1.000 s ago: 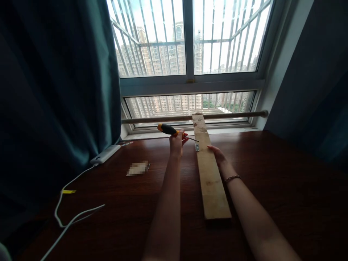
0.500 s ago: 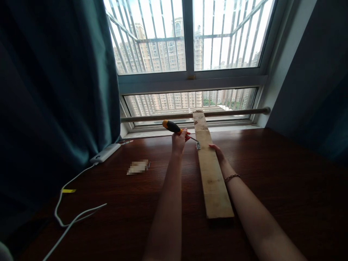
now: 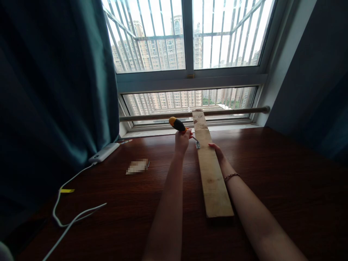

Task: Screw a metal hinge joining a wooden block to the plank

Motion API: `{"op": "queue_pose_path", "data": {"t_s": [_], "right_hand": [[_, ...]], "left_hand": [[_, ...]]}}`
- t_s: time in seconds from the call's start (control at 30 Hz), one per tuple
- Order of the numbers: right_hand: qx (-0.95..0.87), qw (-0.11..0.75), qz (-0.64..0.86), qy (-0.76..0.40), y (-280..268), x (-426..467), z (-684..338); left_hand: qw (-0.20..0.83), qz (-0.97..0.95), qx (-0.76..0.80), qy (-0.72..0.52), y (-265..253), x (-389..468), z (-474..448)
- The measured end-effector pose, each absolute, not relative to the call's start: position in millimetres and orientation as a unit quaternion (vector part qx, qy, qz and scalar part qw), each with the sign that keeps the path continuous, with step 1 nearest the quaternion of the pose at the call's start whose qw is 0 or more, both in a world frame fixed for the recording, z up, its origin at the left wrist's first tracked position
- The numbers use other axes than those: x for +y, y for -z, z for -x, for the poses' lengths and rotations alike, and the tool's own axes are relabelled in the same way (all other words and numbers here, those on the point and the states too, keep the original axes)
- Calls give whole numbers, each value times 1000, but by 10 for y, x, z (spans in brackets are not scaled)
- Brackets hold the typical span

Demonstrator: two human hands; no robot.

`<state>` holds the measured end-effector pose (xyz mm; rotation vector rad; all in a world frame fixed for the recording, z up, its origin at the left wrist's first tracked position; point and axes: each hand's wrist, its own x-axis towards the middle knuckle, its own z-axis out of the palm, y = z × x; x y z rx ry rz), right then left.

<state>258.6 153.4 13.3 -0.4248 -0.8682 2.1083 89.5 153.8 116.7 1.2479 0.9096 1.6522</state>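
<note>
My left hand (image 3: 183, 138) is closed around a screwdriver (image 3: 178, 124) with a yellow and black handle. The handle leans up to the left, and the shaft slopes down to the right. Its tip meets a small metal hinge-like piece (image 3: 198, 145) on the left edge of a long wooden board (image 3: 214, 181). My right hand (image 3: 216, 148) grips the board's right edge, across from the metal piece. One fingertip shows on top of the wood, while the other fingers are mostly hidden behind the edge.
A white power strip (image 3: 104, 152) with a white cable (image 3: 56, 210) lies left on the dark wooden surface (image 3: 122, 232). Nearby are a pixelated flat item (image 3: 137, 166) and a yellow strip (image 3: 67, 190). The board's far end reaches a rail (image 3: 163, 116) below the window. A curtain (image 3: 89, 72) hangs left.
My left hand has shifted a little to the right, and the screwdriver handle has swung right with it, now standing steeper. My right hand and the board hold their places.
</note>
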Motion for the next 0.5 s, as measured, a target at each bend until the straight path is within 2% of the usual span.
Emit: {"op": "queue_pose_path", "data": {"t_s": [0.13,0.33,0.5], "right_hand": [[-349,399,173,-830,-130,1534,-2586],[-353,400,187,-825,-147,1530,-2582],[-349,395,207,-824,-165,1511,-2590]], "left_hand": [[410,-515,366,-658,-1167,1529,-930],[330,-537,393,-670,-1172,1507,-955],[318,-556,378,-669,-1178,1489,-983]]}}
